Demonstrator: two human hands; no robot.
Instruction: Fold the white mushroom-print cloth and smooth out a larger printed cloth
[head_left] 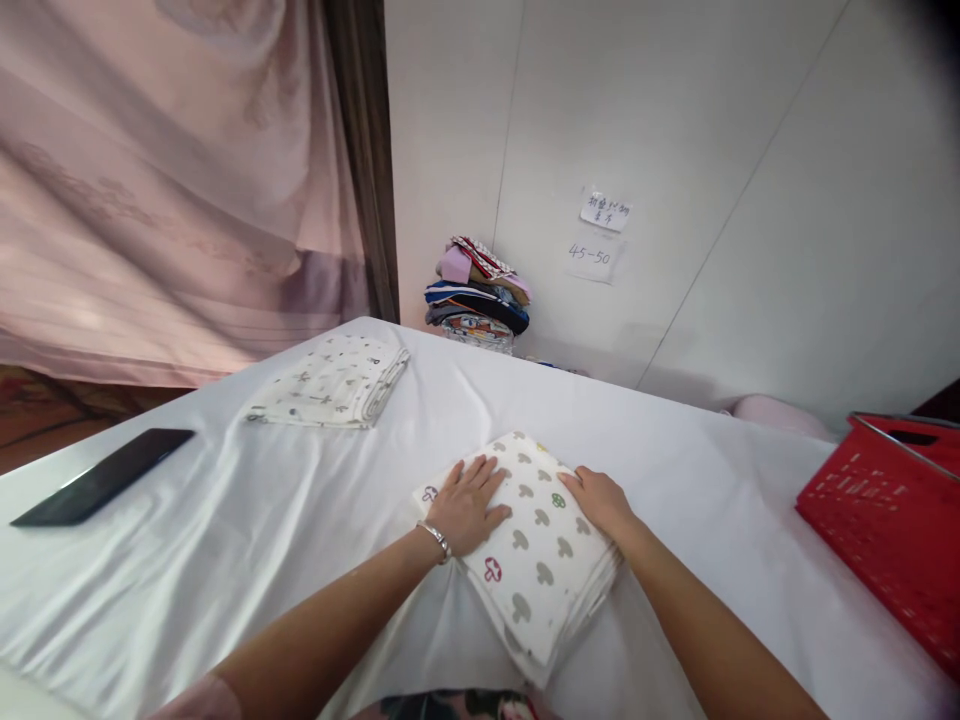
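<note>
A folded white cloth (534, 530) with grey, red and green mushroom prints lies in several layers near the table's front edge, turned at an angle. My left hand (466, 505), a silver bracelet at its wrist, rests flat on the cloth's left side with the fingers spread. At the cloth's right edge is my right hand (600, 500); its thumb lies on top, and its other fingers curl down over the side, partly hidden. Farther back on the left, a second folded white cloth (330, 382) with small dark prints lies by itself.
A white sheet (247, 520) with creases covers the table. On the left lies a dark flat tablet-like object (105, 477). A red basket (885, 510) stands at the right edge. Beyond the table are a stack of folded clothes (478, 295), a pink curtain (172, 180) and a wall with paper notes (592, 258).
</note>
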